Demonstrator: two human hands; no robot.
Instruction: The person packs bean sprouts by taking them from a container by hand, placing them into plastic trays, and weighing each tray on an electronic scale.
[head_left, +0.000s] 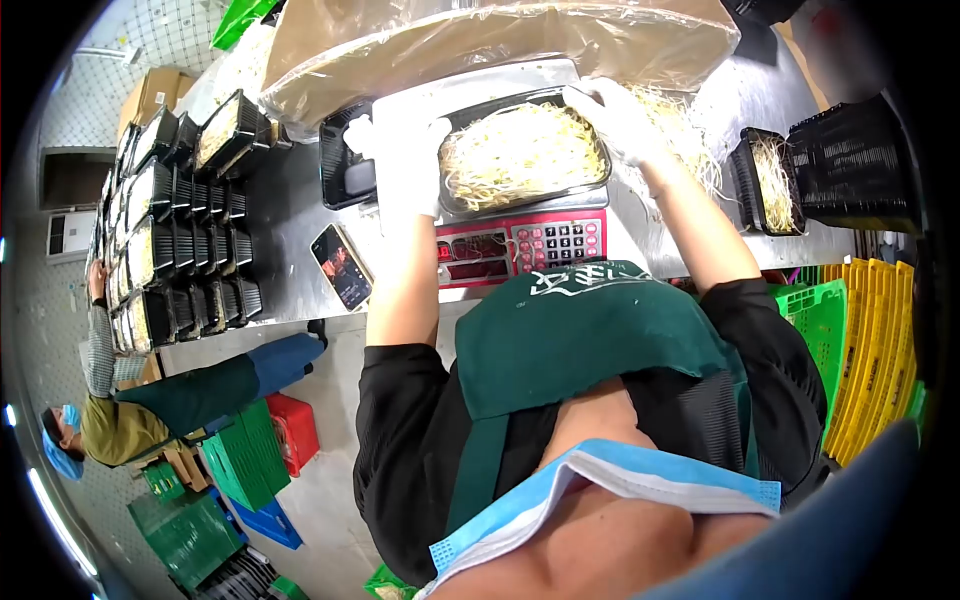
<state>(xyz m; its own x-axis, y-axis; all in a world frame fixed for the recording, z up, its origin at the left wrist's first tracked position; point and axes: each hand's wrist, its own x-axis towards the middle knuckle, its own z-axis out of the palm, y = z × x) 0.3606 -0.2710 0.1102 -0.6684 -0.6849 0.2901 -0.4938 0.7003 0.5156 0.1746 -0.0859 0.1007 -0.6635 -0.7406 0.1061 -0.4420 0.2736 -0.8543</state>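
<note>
Looks like one tray [545, 203] of sprouts [525, 155] is sitting full on the scale [555, 218]. Right hand [612, 118] is holding its far corner; left hand [428, 160] is touching its side, can't tell how tightly. Packed trays [185, 245] are standing stacked leftward, loose sprouts [680, 125] waiting unpacked.

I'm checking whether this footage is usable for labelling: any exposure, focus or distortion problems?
Head view: strong fisheye bending, with black corners; left glove and right glove washed out almost to white, hiding finger detail; glare streaks on the plastic sheet; blurred blue shape at lower right; sprouts in the tray reasonably sharp.
</note>
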